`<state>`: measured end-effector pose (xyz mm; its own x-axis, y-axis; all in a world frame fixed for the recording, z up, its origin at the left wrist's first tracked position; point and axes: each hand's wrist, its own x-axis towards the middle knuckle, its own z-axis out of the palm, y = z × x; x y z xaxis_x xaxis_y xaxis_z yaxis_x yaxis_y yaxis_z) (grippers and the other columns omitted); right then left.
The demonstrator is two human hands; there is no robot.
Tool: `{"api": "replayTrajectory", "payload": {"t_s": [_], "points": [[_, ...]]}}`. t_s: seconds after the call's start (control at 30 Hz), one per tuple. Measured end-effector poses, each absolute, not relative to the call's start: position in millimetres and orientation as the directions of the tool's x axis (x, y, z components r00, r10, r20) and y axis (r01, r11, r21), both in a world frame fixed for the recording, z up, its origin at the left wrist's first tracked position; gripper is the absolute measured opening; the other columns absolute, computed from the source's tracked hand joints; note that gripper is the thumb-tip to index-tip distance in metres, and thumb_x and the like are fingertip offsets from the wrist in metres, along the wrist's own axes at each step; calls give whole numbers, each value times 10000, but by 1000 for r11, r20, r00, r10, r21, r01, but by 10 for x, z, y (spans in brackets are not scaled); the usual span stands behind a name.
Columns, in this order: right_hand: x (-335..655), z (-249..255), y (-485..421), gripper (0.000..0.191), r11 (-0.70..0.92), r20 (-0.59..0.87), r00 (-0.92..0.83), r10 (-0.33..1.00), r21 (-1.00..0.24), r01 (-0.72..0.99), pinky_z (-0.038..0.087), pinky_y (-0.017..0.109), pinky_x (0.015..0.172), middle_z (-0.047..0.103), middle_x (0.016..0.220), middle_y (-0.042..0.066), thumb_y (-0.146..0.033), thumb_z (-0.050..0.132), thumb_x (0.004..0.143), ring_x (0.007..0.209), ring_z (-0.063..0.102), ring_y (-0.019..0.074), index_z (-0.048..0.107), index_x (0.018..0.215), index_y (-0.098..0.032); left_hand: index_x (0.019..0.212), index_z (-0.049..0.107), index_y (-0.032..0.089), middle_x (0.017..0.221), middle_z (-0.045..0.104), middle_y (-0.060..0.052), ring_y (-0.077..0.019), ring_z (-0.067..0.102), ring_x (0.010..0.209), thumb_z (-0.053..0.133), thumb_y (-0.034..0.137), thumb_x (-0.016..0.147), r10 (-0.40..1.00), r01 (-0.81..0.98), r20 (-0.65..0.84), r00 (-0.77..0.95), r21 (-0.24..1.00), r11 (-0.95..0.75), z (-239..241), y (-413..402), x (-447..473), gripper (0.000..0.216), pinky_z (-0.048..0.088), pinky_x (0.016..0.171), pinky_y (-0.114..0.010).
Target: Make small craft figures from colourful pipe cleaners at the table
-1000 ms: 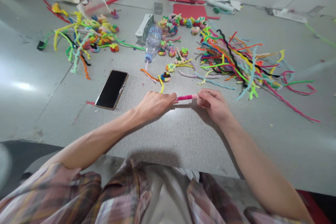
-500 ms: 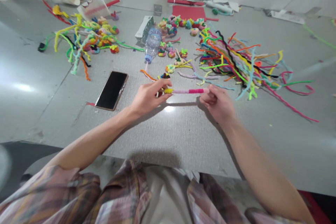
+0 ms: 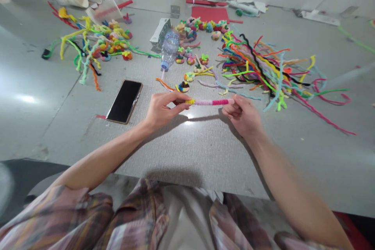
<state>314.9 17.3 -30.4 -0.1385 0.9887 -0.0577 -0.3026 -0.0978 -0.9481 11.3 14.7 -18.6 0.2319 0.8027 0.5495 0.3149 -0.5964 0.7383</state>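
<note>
1. A second ago our hands sat close together with only a short pink stretch showing between them. They have since drawn apart, and the fuzzy stick (image 3: pixel 209 102) shows its whole length: yellow, lilac, pink.
2. Our left hand (image 3: pixel 162 109) is pinched on the yellow end and our right hand (image 3: pixel 241 115) on the pink end. The stick hangs level just above the table (image 3: pixel 187 148).
3. We judge the stick is now pulled straight between the two grips.
4. Half a second ago the hold was nearly the same. The phone (image 3: pixel 124 100), bottle (image 3: pixel 169 49) and loose pile (image 3: pixel 263 66) have not moved.
</note>
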Motion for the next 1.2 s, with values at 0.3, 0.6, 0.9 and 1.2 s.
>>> {"api": "replayTrajectory", "payload": {"t_s": [0.3, 0.6, 0.9, 1.2], "points": [[3126, -299, 175, 716, -92, -42, -154, 987, -938, -335, 224, 344, 574, 159, 690, -73, -522, 953, 920, 611, 141, 125, 347, 666, -239, 1023, 899, 212, 896, 891, -37, -139, 832, 740, 885, 382, 1023, 745, 319, 608, 274, 674, -667, -169, 148, 101, 170, 654, 733, -225], [3143, -318, 179, 712, -83, -37, -143, 989, -940, -330, 240, 350, 576, 149, 694, -71, -514, 938, 933, 614, 137, 134, 332, 674, -245, 987, 907, 215, 942, 904, -51, -146, 839, 760, 886, 389, 1022, 777, 332, 561, 285, 703, -629, -162, 125, 113, 179, 657, 739, -228], [3148, -310, 171, 666, -79, -21, -170, 985, -937, -340, 234, 355, 602, 177, 694, -65, -504, 909, 985, 631, 149, 147, 379, 676, -244, 1033, 893, 212, 944, 895, -35, -159, 853, 812, 920, 372, 980, 862, 364, 464, 202, 782, -506, -128, 119, 135, 170, 655, 776, -239], [3139, -312, 176, 665, -76, -29, -158, 987, -951, -299, 245, 359, 605, 197, 684, -67, -576, 916, 960, 629, 162, 150, 402, 689, -253, 982, 892, 224, 885, 888, -20, -142, 814, 737, 875, 377, 1022, 841, 385, 470, 268, 748, -541, -128, 110, 111, 159, 617, 726, -248]]}}
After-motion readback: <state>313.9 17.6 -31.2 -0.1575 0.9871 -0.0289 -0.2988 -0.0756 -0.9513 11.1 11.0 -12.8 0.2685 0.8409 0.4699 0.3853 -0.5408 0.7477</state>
